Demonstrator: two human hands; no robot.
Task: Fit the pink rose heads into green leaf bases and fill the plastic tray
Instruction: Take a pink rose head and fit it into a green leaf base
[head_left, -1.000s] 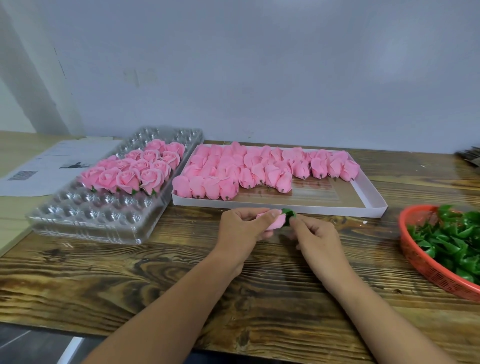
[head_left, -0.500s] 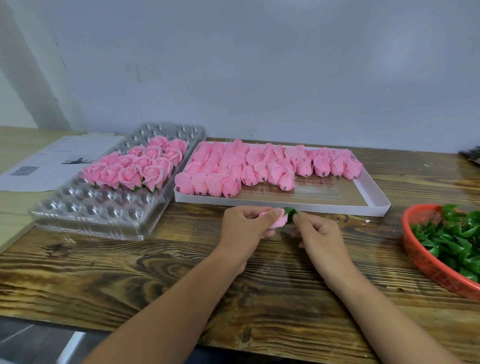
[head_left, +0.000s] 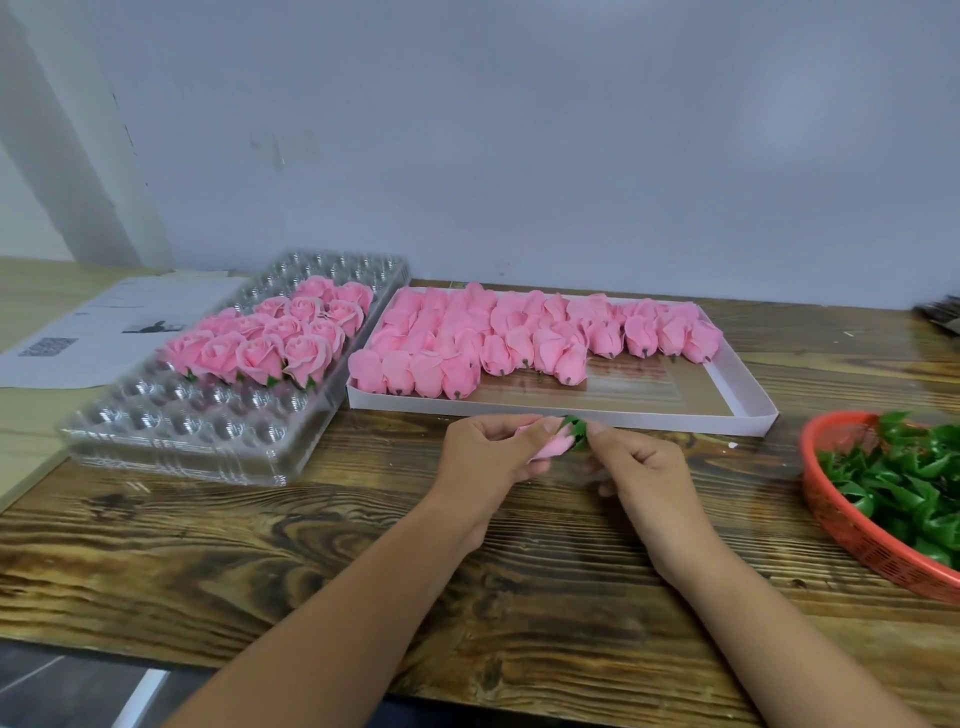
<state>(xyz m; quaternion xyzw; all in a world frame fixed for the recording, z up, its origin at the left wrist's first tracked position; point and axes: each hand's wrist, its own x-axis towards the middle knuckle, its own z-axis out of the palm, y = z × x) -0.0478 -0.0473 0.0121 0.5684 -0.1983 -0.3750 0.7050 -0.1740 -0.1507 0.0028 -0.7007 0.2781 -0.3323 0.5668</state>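
Since the earlier frame the two hands have barely shifted; they stay together at the centre of the frame, and the green leaf base now shows a little more between them. The left hand (head_left: 491, 457) has its fingers curled around a pink rose head (head_left: 551, 448), thumb on top. The right hand (head_left: 641, 467) pinches the green leaf base (head_left: 575, 432) between thumb and forefinger, its other fingers loosely curled, and the base touches the end of the rose head. Both hands hover just above the dark wooden surface (head_left: 311, 561).

In the left of the frame sits the clear plastic tray (head_left: 171, 441), with finished roses (head_left: 270, 340) filling its middle rows and bare cups along its near side. Just to its right, touching or nearly so, lies a shallow white box (head_left: 748, 410) holding loose rose heads (head_left: 519, 338) packed along its far and left sides. At the right edge of the frame is an orange basket (head_left: 841, 525) of leaf bases (head_left: 904, 478). A printed sheet of paper (head_left: 98, 332) lies in the upper left, beyond the tray
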